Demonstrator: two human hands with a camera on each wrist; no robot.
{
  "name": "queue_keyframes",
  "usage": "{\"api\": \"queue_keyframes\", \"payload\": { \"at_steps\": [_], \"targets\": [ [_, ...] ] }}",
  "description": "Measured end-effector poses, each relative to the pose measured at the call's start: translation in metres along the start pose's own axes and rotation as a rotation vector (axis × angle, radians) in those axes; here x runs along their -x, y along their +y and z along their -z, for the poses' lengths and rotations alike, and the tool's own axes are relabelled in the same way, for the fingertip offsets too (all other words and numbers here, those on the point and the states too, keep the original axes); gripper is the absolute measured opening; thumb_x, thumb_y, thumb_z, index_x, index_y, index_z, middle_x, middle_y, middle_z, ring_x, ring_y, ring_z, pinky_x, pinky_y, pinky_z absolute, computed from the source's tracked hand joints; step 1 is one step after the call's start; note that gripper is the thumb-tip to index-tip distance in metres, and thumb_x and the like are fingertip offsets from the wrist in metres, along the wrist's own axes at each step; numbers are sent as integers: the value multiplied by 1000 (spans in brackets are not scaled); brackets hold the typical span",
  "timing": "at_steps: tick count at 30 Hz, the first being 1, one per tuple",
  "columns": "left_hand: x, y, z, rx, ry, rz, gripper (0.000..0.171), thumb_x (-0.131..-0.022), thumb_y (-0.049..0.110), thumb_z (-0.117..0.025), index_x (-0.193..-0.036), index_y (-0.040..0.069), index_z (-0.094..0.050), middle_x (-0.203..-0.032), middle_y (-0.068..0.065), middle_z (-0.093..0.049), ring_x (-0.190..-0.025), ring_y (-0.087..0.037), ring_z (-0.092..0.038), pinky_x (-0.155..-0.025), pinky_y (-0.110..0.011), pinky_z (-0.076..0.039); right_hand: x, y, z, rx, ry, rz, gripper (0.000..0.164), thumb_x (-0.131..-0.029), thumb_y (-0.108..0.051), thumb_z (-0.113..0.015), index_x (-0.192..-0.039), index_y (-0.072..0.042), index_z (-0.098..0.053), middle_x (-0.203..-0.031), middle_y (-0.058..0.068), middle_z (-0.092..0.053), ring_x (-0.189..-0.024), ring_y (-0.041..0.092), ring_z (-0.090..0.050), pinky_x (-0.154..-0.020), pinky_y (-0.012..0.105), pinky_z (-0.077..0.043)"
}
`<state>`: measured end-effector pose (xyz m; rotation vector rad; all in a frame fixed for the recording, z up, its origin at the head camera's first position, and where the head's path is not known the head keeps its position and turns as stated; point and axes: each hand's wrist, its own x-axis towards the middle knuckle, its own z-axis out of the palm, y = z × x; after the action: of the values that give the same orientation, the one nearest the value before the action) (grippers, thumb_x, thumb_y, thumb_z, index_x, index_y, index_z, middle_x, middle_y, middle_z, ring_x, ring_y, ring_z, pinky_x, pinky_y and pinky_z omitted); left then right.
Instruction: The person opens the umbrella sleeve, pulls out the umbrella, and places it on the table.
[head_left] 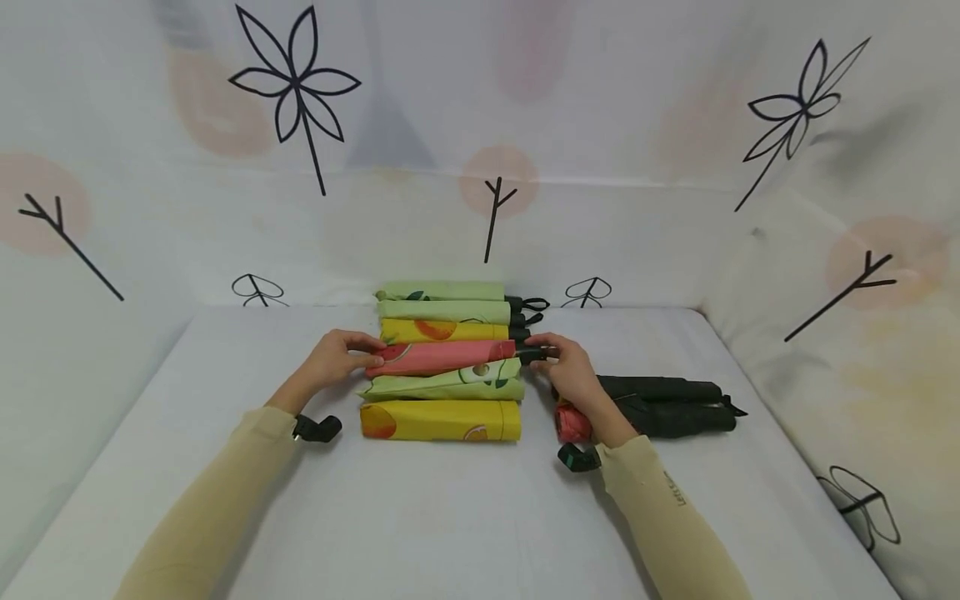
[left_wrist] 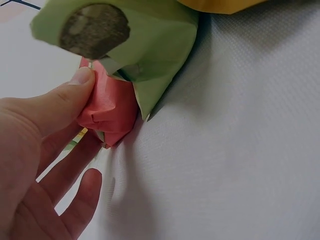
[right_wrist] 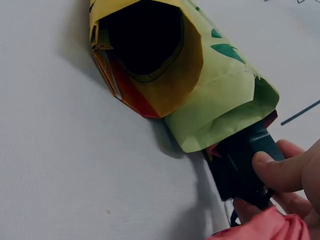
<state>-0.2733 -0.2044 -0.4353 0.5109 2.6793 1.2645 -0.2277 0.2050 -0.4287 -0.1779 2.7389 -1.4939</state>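
A folded umbrella in a red watermelon-print sleeve [head_left: 442,357] lies across the middle of a row of sleeved umbrellas. My left hand [head_left: 337,362] pinches the sleeve's closed left end, thumb on top; the left wrist view shows the crumpled red tip [left_wrist: 112,112] by the thumb. At the other end my right hand [head_left: 573,379] grips the black handle [right_wrist: 245,160] that sticks out of the sleeve. Just in front lie a green sleeve [head_left: 450,385] with an avocado print and a yellow sleeve [head_left: 442,421]. The yellow one's open end looks dark inside in the right wrist view.
Behind the red sleeve lie a yellow sleeved umbrella [head_left: 450,331] and two green ones, black handles pointing right. To the right are dark folded umbrellas [head_left: 675,408] and a red bundle [head_left: 573,423], partly behind my right wrist. A patterned cloth wall [head_left: 600,225] borders the white table [head_left: 420,517].
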Motion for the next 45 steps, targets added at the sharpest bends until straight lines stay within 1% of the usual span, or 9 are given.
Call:
{"api": "queue_keyframes", "payload": {
  "at_steps": [5, 8, 13, 19, 22, 26, 33, 39, 45],
  "targets": [
    [1, -2, -1, -14, 6, 2, 28, -88, 21, -78, -113, 9, -76, -115, -12, -71, -121, -36, -57, -100, -53, -43, 1, -1, 5, -63, -27, -36, 42, -94, 2, -64, -134, -12, -63, -155, 15, -38, -136, 41, -42, -96, 51, -49],
    [2, -2, -2, -23, 8, 6, 27, -88, 20, -78, -112, 8, -76, -115, -12, -71, -121, -36, -57, -100, -53, -43, 2, -3, 8, -92, -40, -37, 41, -95, 0, -64, -135, -11, -62, -155, 15, -38, -136, 40, -43, -93, 49, -50],
    [1, -4, -3, -21, 12, -7, 25, -89, 18, -78, -111, 7, -76, -114, -12, -71, -120, -35, -58, -101, -53, -43, 0, -9, 14, -115, -48, -10, 41, -95, -1, -65, -135, -9, -62, -150, 15, -44, -134, 38, -46, -98, 50, -47],
    [0, -6, -5, -22, 19, -13, 24, -89, 17, -77, -111, 8, -76, -114, -12, -71, -120, -36, -57, -102, -54, -42, -3, -16, 20, -100, -61, -9, 38, -98, -5, -63, -135, -13, -62, -136, 14, -58, -117, 31, -58, -97, 48, -46],
    [0, -7, -6, -24, 19, -9, 23, -89, 17, -77, -111, 8, -76, -114, -12, -71, -120, -36, -57, -102, -54, -42, -3, -19, 24, -139, -68, -22, 38, -99, -2, -59, -137, -9, -59, -142, 16, -52, -119, 33, -58, -98, 50, -46],
    [1, -7, -6, -22, 15, 2, 22, -90, 16, -76, -110, 8, -76, -114, -12, -71, -121, -37, -57, -103, -54, -42, -2, -21, 30, -234, -70, -35, 39, -100, 3, -53, -139, -1, -54, -149, 20, -40, -125, 37, -54, -101, 51, -45],
    [1, -7, -7, -20, 33, 5, 21, -89, 16, -77, -108, 8, -77, -111, -10, -72, -120, -36, -58, -101, -54, -43, -1, -19, 36, -252, -58, -39, 38, -97, -6, -65, -135, -3, -60, -145, 17, -48, -122, 34, -58, -102, 49, -45],
    [1, -8, -8, -16, 56, -9, 17, -89, 15, -77, -104, 9, -77, -107, -8, -73, -116, -35, -60, -99, -54, -44, -2, -16, 39, -274, -15, -65, 36, -99, -7, -62, -134, -2, -60, -143, 17, -48, -120, 33, -58, -96, 37, -50],
    [1, -5, -7, -9, 86, -18, 14, -89, 15, -77, -102, 9, -78, -109, -10, -73, -113, -32, -61, -96, -51, -46, -1, -12, 44, -274, 31, -44, 33, -102, -9, -58, -134, -2, -59, -138, 17, -50, -113, 28, -60, -90, 29, -53]
  ]
}}
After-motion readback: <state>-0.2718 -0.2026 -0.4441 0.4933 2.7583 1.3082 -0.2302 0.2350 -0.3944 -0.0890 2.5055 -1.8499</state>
